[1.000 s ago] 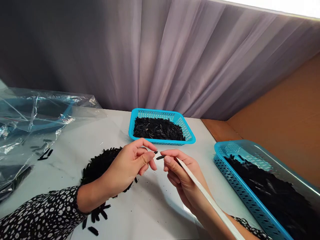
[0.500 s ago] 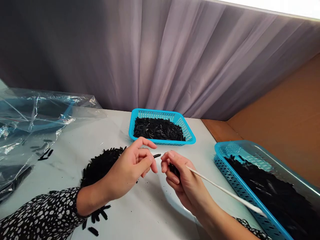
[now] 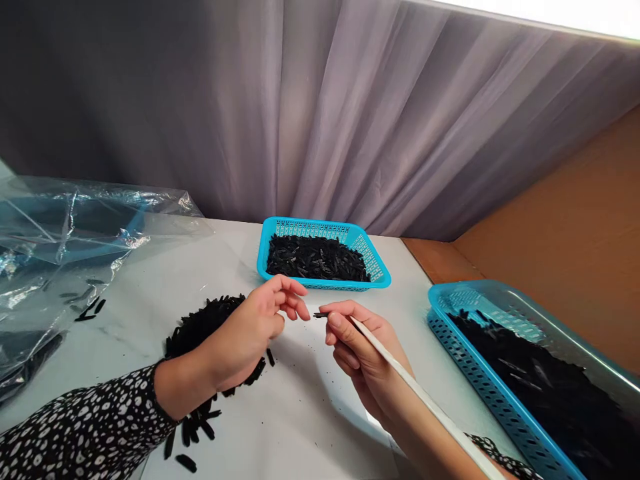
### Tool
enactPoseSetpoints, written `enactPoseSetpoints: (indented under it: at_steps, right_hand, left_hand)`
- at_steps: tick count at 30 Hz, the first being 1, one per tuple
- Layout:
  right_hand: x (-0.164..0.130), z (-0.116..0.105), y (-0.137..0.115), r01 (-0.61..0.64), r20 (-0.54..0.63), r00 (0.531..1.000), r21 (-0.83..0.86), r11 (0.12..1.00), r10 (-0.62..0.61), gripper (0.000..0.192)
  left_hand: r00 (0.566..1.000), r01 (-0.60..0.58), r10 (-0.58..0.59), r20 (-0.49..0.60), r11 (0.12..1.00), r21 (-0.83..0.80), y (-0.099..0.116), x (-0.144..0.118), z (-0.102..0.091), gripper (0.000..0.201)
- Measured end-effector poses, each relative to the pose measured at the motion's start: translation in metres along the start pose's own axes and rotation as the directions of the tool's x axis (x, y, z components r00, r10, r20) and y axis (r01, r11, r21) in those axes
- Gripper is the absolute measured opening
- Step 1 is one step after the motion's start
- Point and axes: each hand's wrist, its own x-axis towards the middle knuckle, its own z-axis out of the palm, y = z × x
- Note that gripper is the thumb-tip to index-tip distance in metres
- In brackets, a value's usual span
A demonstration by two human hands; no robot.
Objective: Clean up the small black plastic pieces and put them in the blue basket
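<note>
My right hand [image 3: 367, 357] pinches a small black piece [image 3: 321, 315] at its fingertips. The same hand holds a long white stick [image 3: 425, 403] that runs back along my forearm. My left hand [image 3: 250, 333] hovers just left of that piece with its fingers loosely spread and nothing visible in them. Under and behind the left hand a pile of short black pieces [image 3: 197, 327] lies on the white table [image 3: 300, 427]. Both arms wear black-and-white spotted sleeves.
A blue basket [image 3: 320, 224] full of black pieces stands at the back of the table. A second, larger blue basket [image 3: 480, 381] with black pieces sits at the right. Crumpled clear plastic [image 3: 65, 233] covers the left side. A grey curtain hangs behind; brown board stands at the right.
The small black piece passed from my left fingertips to my right fingertips. My left hand drew back and spread. The white stick swung out to the right, then back along my forearm.
</note>
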Motion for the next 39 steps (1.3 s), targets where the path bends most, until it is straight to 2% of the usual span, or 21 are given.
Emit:
enactPoseSetpoints:
  at_steps: [4,9,13,15,18,20,23,26,28,29,30,31,33,35,39]
  right_hand:
    - [-0.001,0.0,0.0,0.019,-0.027,0.999,-0.004,1.0,-0.019,0.028]
    - [-0.002,0.001,-0.003,0.027,-0.036,0.999,-0.007,1.0,-0.027,0.029]
    - [0.0,0.003,-0.004,0.013,-0.021,1.0,0.061,0.998,-0.011,0.023]
    - [0.0,0.003,-0.002,-0.034,-0.012,0.999,0.107,0.994,0.036,0.028]
    - [-0.001,0.006,0.005,-0.13,0.017,0.991,0.051,0.99,0.129,0.036]
    - [-0.003,0.008,0.01,-0.149,0.038,0.988,-0.019,0.989,0.149,0.036]
    - [-0.006,0.01,0.015,-0.151,0.087,0.984,-0.067,0.986,0.157,0.035]
    - [-0.007,0.009,0.017,-0.164,0.107,0.979,-0.088,0.982,0.174,0.034]
    - [-0.006,0.008,0.015,-0.144,0.083,0.985,-0.092,0.985,0.152,0.031]
    - [-0.006,0.007,0.014,-0.122,0.061,0.99,-0.094,0.988,0.128,0.03]
    - [-0.005,0.007,0.012,-0.094,0.036,0.995,-0.096,0.991,0.098,0.029]
    - [-0.004,0.007,0.01,-0.068,0.004,0.998,-0.1,0.993,0.069,0.028]
    - [-0.003,0.008,0.006,-0.036,-0.055,0.998,-0.106,0.994,0.03,0.028]
    - [-0.002,0.009,0.004,-0.026,-0.093,0.996,-0.115,0.993,0.016,0.029]
    - [-0.001,0.008,0.003,-0.003,-0.108,0.994,-0.107,0.994,-0.009,0.03]
  left_hand:
    - [0.983,0.138,-0.153,-0.097,0.979,-0.15,-0.002,0.006,-0.002,0.047]
    - [0.978,0.147,-0.183,-0.1,0.946,-0.29,-0.003,0.008,-0.001,0.045]
    - [0.997,0.05,-0.071,-0.04,0.921,-0.386,-0.002,0.008,0.0,0.033]
    - [1.0,-0.029,0.03,-0.004,0.902,-0.43,-0.001,0.007,0.001,0.032]
    - [0.986,-0.113,0.157,0.058,0.881,-0.459,-0.001,0.003,0.004,0.033]
    - [0.975,-0.127,0.197,0.106,0.877,-0.464,-0.003,0.0,0.006,0.032]
    - [0.967,-0.101,0.19,0.167,0.895,-0.434,-0.008,-0.004,0.01,0.029]
    - [0.967,-0.098,0.165,0.195,0.945,-0.312,-0.008,-0.004,0.011,0.029]
    - [0.966,-0.157,0.173,0.192,0.983,-0.095,-0.003,-0.003,0.007,0.024]
    - [0.964,-0.204,0.186,0.191,0.976,0.076,0.0,-0.001,0.003,0.02]
    - [0.964,-0.238,0.185,0.193,0.922,0.305,0.002,0.0,-0.002,0.016]
    - [0.967,-0.249,0.178,0.184,0.814,0.524,0.003,0.002,-0.008,0.016]
    - [0.969,-0.246,0.159,0.188,0.577,0.779,0.002,0.004,-0.021,0.014]
    - [0.959,-0.282,0.109,0.261,0.452,0.846,-0.004,0.006,-0.031,0.014]
    - [0.957,-0.291,0.087,0.278,0.301,0.908,-0.018,0.008,-0.039,0.017]
